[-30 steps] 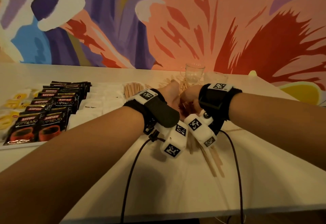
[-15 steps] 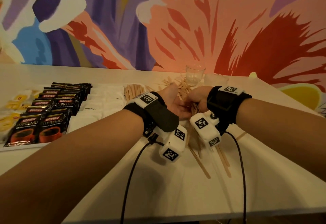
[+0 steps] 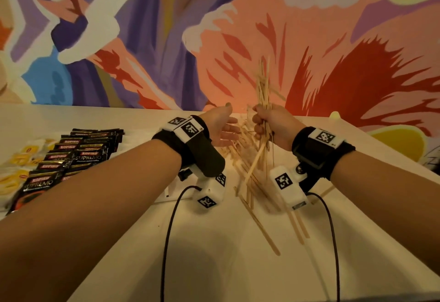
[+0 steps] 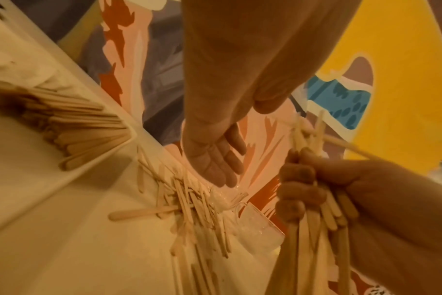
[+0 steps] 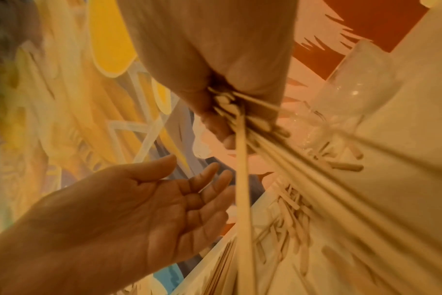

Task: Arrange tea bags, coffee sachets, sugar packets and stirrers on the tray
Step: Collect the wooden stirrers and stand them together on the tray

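Our right hand (image 3: 271,123), at centre frame in the head view, has its fingers clamped round a ragged bundle of stirrers (image 3: 262,92) raised off the table (image 3: 214,266); our left hand (image 3: 222,126) waits just beside it, fingers apart and empty. More loose stirrers (image 3: 240,159) lie below. The tray (image 4: 71,177) sits at left with coffee sachets (image 3: 78,156). We judge the uneven bundle may shed sticks, since several splay outward and hang loose
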The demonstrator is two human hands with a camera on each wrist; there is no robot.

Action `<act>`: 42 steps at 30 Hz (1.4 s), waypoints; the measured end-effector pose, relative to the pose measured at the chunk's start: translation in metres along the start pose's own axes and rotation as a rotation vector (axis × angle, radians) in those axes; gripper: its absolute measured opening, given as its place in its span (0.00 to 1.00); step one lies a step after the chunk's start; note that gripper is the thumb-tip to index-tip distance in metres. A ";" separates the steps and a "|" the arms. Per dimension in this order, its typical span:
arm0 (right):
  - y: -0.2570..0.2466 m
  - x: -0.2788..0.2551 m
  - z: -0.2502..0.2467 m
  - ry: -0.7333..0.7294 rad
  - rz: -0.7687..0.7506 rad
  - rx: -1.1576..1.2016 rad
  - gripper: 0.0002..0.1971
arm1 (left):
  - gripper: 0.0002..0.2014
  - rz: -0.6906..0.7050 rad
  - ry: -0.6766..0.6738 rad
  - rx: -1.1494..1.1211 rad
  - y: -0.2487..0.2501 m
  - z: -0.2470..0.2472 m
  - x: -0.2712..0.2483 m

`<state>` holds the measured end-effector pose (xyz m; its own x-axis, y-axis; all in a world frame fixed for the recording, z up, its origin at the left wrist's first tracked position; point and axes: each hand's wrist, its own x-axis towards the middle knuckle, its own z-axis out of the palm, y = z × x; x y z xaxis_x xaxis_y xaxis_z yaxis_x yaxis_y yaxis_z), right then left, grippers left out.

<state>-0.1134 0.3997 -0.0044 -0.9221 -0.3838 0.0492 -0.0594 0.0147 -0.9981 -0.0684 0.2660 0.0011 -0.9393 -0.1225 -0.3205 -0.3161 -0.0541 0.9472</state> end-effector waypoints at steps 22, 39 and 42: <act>0.040 0.007 0.010 -0.192 -0.188 -0.118 0.02 | 0.10 0.677 -0.156 0.157 0.019 0.023 0.013; 0.032 0.013 0.014 -0.181 -0.163 0.004 0.11 | 0.36 0.835 -0.099 0.165 0.021 0.025 0.010; 0.033 0.017 0.017 -0.152 -0.192 0.043 0.12 | 0.34 0.914 -0.095 0.186 0.031 0.029 0.006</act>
<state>-0.1244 0.3780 -0.0367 -0.8272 -0.5103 0.2352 -0.2084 -0.1101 -0.9718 -0.0873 0.2921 0.0287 -0.8382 0.0427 0.5437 0.5416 0.1831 0.8205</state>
